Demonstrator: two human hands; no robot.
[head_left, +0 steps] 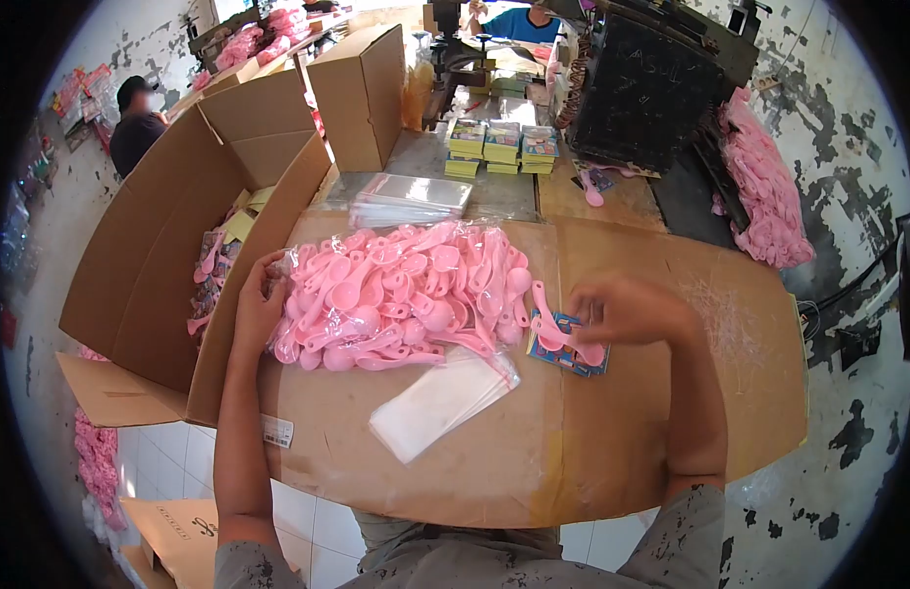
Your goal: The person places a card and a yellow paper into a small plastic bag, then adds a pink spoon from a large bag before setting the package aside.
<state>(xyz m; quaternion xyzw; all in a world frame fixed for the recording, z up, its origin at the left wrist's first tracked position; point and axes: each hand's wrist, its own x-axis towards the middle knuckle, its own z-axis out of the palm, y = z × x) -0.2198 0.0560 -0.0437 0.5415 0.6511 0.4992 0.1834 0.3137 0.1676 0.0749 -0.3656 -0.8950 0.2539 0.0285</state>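
Observation:
A heap of pink plastic spoons (406, 294) lies in and around a clear plastic bag on the cardboard-covered table. At its left edge is my left hand (262, 299), fingers curled closed on the bag's edge. My right hand (632, 309) is smeared by motion, hovering over a small stack of printed cards (573, 365) to the right of the heap. Loose pink spoons (546, 312) lie on those cards, and the fingertips of that hand overlap them in this view. Below the heap rest flat clear plastic sleeves (443, 401).
An open carton (151, 285) with cards and spoons inside stands on the left. Behind the heap are more clear sleeves (411, 199) and several card stacks (502, 142). A black machine (637, 88) and a bag of pink spoons (764, 187) are at right. Other people are farther back.

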